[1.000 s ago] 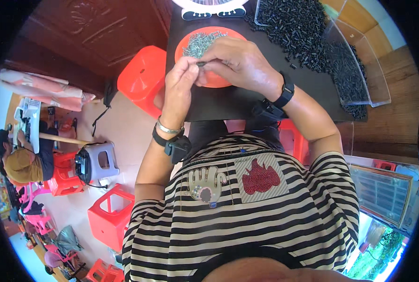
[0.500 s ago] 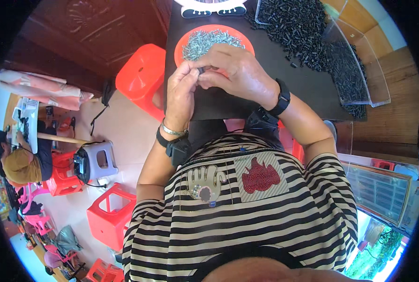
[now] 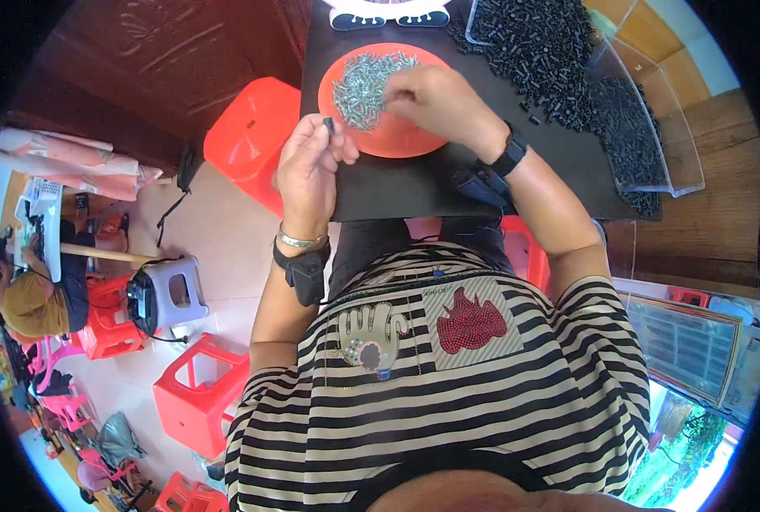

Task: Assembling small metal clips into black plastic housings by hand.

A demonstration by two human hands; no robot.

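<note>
My left hand (image 3: 313, 166) is closed on a small black cylindrical piece (image 3: 329, 125), pinched at the fingertips beside the left rim of an orange-red plate (image 3: 414, 143). A heap of small silver screw-like metal parts (image 3: 365, 90) lies on the plate's left half. Over the plate, my right hand (image 3: 444, 102) has its fingers curled together at the heap's right edge. Those fingertips are slightly blurred, and what they hold, if anything, cannot be made out.
Many black cylindrical pieces (image 3: 533, 60) are piled at the far right of the dark table (image 3: 559, 171), around a clear plastic bin (image 3: 683, 162). Red stools (image 3: 248, 141) stand left of the table. Another person (image 3: 39, 303) sits farther left.
My hands were together at the plate's near edge and have parted. The left moved slightly left with the black piece; the right moved right and uncovered the plate's near part.
</note>
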